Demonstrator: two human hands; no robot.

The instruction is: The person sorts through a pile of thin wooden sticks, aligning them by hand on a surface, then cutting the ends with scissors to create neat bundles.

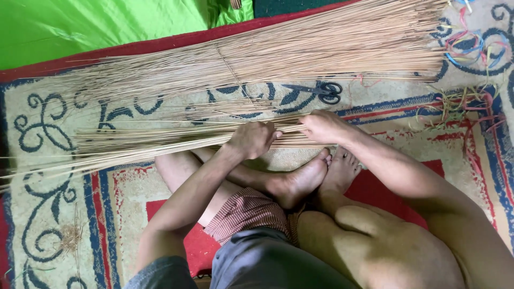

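Note:
I sit cross-legged on a patterned rug [48, 214]. My left hand [251, 139] is closed around a small bundle of thin tan palm sticks [139, 142] that fans out to the left. My right hand [324, 127] grips the same bundle near its thick end, just to the right of the left hand. A much larger pile of the same sticks [278, 53] lies across the rug beyond the hands. My bare feet [316, 179] rest right under the held bundle.
Black scissors [321, 91] lie on the rug between the big pile and my hands. Loose coloured plastic strings [466, 48] are scattered at the upper right. A bright green cloth [107, 24] covers the floor past the rug's red border.

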